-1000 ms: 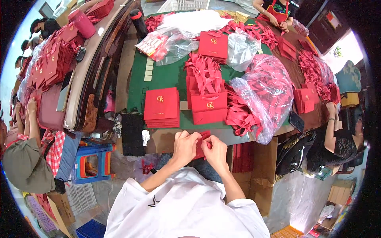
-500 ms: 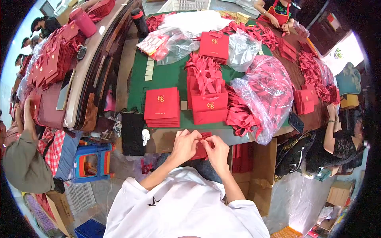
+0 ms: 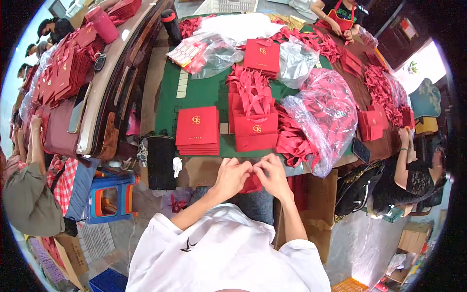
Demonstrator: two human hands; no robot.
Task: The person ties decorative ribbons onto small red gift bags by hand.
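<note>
The person's left hand (image 3: 232, 179) and right hand (image 3: 273, 176) are drawn in close, fingertips pinched together at the top of a small red bag (image 3: 251, 184), which hangs just below and between them, in front of the near edge of the desk (image 3: 168, 104). What exactly the fingers grip cannot be told.

The piece being handled looks unfinished. Straight beyond the hands, a group of red bags (image 3: 256, 141) shows ribbons at the top, seemingly done; beyond the left hand, a stack of flat red bags (image 3: 197, 127) shows none. Beyond the right hand, a clear plastic sack (image 3: 335, 117) full of red ribbons suggests much remains.

Half a second ago the fingers lay over the bag's face; now they meet higher, and more of it shows beneath. The piles look unchanged.
</note>
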